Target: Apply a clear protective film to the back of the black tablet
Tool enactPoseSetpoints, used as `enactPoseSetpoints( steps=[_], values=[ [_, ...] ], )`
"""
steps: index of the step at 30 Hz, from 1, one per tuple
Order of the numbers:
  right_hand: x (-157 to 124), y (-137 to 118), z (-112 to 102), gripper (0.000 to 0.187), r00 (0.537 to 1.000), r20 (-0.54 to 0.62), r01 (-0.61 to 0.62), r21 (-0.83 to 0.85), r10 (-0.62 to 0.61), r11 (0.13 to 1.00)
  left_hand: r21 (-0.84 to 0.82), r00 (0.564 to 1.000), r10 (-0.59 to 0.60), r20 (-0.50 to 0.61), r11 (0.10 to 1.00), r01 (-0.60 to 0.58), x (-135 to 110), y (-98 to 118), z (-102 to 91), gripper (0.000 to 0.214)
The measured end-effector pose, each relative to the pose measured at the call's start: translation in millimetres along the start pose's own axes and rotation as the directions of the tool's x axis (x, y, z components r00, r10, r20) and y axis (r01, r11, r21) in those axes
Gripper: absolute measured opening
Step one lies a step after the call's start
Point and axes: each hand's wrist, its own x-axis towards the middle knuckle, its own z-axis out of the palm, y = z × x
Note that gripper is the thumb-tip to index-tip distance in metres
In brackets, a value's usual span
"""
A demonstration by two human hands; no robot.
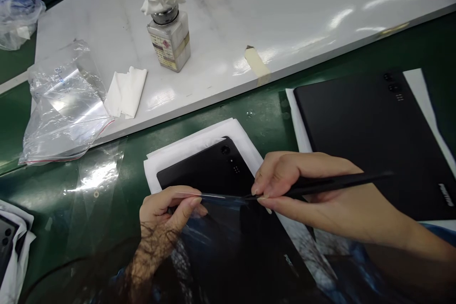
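- Three dark tablets show in all: one at the far left edge (6, 242), cut off by the frame and half wrapped in white cloth; one in the middle (221, 175) lying back-up on a white sheet (178, 156); one at the right (374, 137), also back-up on white, its right side running out of view
- Two clear plastic bags: a crumpled one at the top left corner (16, 16), partly cut off, and a larger one (66, 104) on the white board's left end
- One loose clear film (96, 175) lies flat on the green mat below that bag, hard to make out against the glare
- One folded white wipe (126, 91) sits beside one dispenser bottle (170, 40), which has a wad of tissue stuffed under its open cap; its label is too small to read
- One strip of tan tape (257, 62) sticks at the white board's (285, 19) front edge
- Left hand (167, 209) pinches the left edge of a thin transparent film (213, 197) held just over the middle tablet; the film is nearly invisible edge-on
- Right hand (313, 190) grips one pair of black tweezers (335, 183), its tips meeting the film's right end; whether they clamp it I cannot tell
- The lower middle tablet is lost under reflections
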Motion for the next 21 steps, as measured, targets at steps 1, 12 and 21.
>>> enactPoseSetpoints(
  steps=[1, 12, 21],
  values=[
    [-1, -1, 0, 0.022, 1.0, 0.007, 0.019, 0.009, -0.019, 1.0, -0.024, 0.999, 0.004, -0.041, 1.0, -0.005, 0, -1, 2.1, 0.006],
    [12, 34, 23, 0.03, 0.887, -0.435, 0.033, 0.399, 0.157, 0.916, -0.1, 0.986, -0.121, -0.112, 0.989, 0.11, 2, 2, 7.4, 0.004],
    [19, 53, 26, 0.045, 0.821, -0.404, -0.163, 0.51, 0.402, 0.845, -0.015, 0.998, -0.037, -0.048, 0.999, 0.036, 1, -16, 2.0, 0.008]
  ],
)
